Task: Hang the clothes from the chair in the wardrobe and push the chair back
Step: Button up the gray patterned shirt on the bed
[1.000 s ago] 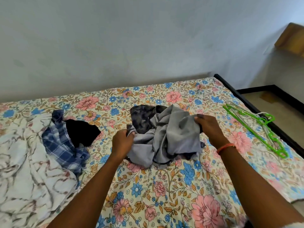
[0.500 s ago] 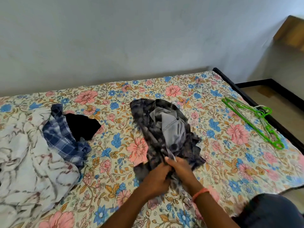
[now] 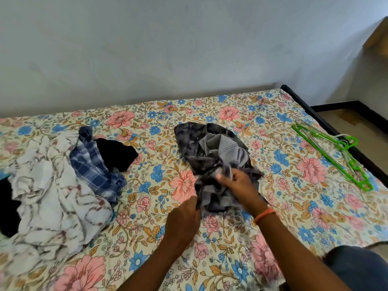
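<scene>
A crumpled grey and dark tie-dye garment point(image 3: 212, 152) lies in the middle of the floral bedsheet point(image 3: 168, 114). My left hand point(image 3: 183, 219) grips its near lower edge. My right hand point(image 3: 238, 185) holds a bunch of the same cloth just above and to the right. At the bed's left lie a blue checked shirt point(image 3: 92, 164), a black garment point(image 3: 115, 154) and a white marbled cloth point(image 3: 48, 196). Green hangers point(image 3: 333, 156) rest by the bed's right edge. No chair or wardrobe is in view.
A plain pale wall runs behind the bed. The dark bed frame point(image 3: 310, 110) borders the right side, with bare floor point(image 3: 357, 127) beyond it. A wooden corner point(image 3: 378, 36) juts out at the upper right. My knee point(image 3: 361, 267) shows at the bottom right.
Both hands pulled the grey garment toward me from its far side to its near edge. Since half a second ago the hands have spread slightly apart, and the view has shifted a little.
</scene>
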### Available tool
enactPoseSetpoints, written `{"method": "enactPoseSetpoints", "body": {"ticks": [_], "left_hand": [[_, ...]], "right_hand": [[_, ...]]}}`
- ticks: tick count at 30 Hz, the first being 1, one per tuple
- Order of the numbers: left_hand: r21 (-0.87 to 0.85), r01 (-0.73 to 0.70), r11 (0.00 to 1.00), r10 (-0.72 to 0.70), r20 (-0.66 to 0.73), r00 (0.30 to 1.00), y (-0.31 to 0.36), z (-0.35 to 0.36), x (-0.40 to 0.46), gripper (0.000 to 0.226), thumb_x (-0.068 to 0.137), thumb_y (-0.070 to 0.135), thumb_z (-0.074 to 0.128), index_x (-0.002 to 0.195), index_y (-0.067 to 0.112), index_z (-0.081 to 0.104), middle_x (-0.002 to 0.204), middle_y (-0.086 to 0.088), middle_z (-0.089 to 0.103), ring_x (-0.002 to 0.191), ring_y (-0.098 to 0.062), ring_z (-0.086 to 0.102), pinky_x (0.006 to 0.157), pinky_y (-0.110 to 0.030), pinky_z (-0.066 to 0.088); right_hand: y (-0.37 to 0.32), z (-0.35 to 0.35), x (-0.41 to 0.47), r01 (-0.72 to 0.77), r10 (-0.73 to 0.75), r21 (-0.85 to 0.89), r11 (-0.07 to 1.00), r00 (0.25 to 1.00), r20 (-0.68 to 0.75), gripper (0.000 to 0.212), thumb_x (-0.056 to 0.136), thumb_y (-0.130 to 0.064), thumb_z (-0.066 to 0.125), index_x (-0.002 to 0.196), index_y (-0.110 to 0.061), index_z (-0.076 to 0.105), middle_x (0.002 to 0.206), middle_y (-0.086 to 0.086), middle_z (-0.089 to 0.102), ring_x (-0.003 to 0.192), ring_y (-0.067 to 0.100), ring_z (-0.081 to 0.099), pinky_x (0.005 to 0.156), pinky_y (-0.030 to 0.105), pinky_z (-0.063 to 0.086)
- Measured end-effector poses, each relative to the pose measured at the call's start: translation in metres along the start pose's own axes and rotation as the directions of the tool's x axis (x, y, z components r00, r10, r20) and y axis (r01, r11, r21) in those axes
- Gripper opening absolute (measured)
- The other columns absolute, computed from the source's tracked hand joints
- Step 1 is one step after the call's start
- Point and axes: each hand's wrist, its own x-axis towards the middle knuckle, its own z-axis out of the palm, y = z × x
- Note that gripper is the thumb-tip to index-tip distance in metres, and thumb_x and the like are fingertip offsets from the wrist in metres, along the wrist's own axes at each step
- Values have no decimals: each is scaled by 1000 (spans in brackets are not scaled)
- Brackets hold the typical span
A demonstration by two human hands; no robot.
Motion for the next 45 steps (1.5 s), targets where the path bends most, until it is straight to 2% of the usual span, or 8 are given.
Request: {"method": "enactPoseSetpoints", "body": {"ticks": [6, 13, 19, 23, 33, 36, 39, 45], "left_hand": [[-248, 180, 952, -77, 373, 925, 11, 34, -46, 14, 96, 31, 56, 107, 24, 55, 79, 7, 60, 62, -5, 53, 54, -18, 40], [-593, 497, 633, -250, 451, 856, 26, 40, -49, 13, 92, 7, 59, 95, 16, 68, 77, -7, 72, 61, -18, 68, 63, -38, 60], [-658, 598, 457, -342, 491, 802, 25, 36, -30, 5, 90, 7, 68, 94, 9, 71, 69, -15, 72, 59, -21, 66, 62, -35, 56], [-690, 559, 459, -372, 423, 826, 33, 33, -28, 1, 86, 11, 73, 87, 11, 74, 68, -10, 73, 61, -20, 68, 58, -26, 55], [-612, 395, 685, -455, 64, 888, 59, 25, -31, 6, 87, 20, 73, 81, 19, 75, 66, 9, 71, 61, -2, 67, 55, -23, 56], [-637, 427, 642, -494, 83, 866, 58, 21, -21, 11, 87, 20, 72, 76, 20, 72, 63, 7, 70, 57, -5, 66, 51, -22, 54], [-627, 427, 652, -473, 104, 875, 50, 19, -14, 15, 88, 19, 70, 72, 21, 70, 64, 5, 69, 56, -7, 64, 52, -28, 54], [-680, 436, 590, -438, 184, 880, 43, 13, 0, 13, 93, 16, 61, 81, 16, 65, 73, -2, 69, 64, -13, 63, 54, -22, 51]], "right_hand": [[94, 39, -61, -182, 182, 62, 981, 983, -10, 38, 77, -25, 84, 110, -17, 68, 103, 1, 76, 93, 16, 72, 79, 31, 59], [90, 33, -55, -296, 344, 344, 891, 935, -88, 15, 94, -8, 61, 104, -1, 70, 102, 19, 74, 89, 31, 72, 78, 44, 59], [59, 37, -46, -383, 508, 823, 420, 851, 136, 23, 92, -9, 55, 101, 7, 68, 100, 26, 72, 78, 32, 74, 60, 35, 60], [61, 36, -44, -409, 514, 855, 319, 832, 207, 31, 98, -17, 50, 111, 7, 64, 101, 23, 72, 83, 34, 74, 68, 43, 62], [58, 36, -43, -271, 391, 869, 415, 915, 99, 39, 84, -12, 67, 117, 9, 61, 114, 25, 66, 105, 32, 65, 102, 42, 50], [57, 31, -49, -194, 267, 717, 669, 964, 11, 22, 84, 3, 65, 106, 9, 65, 103, 26, 70, 93, 31, 70, 83, 36, 60], [60, 20, -56, -48, 57, 108, 993, 995, -85, 7, 86, -7, 72, 91, -2, 72, 90, 19, 70, 82, 25, 69, 70, 29, 56], [35, 0, -52, 221, -244, -374, 901, 970, -15, 38, 94, -32, 62, 74, -1, 63, 57, 6, 54, 51, 9, 46, 51, 34, 42]]}}
